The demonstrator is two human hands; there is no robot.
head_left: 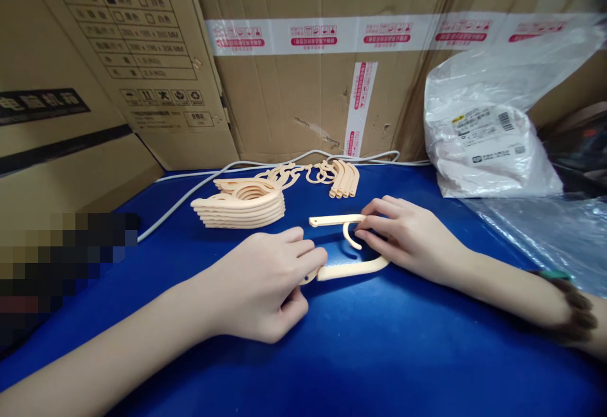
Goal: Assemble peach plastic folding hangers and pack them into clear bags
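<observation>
Just above the blue table, my right hand (403,230) grips a cream plastic folding hanger (353,271) at its right side. Its upper bar runs left from my fingers, the curved hook hangs below that bar, and the lower arm bends round toward my left hand (272,281). The fingers of that left hand are closed on a small cream end piece with a hole (309,277), which meets the left tip of the lower arm. Most of this piece is hidden by my fingers. Beyond my left hand lies a stack of folded cream hangers (241,205).
Loose cream hooks (320,173) and several curved hanger arms (344,179) lie behind the hanger. A white cable (183,197) runs along the back. Cardboard boxes (284,95) wall the table. A white plastic bag (493,145) stands at the right, near clear plastic film (564,234).
</observation>
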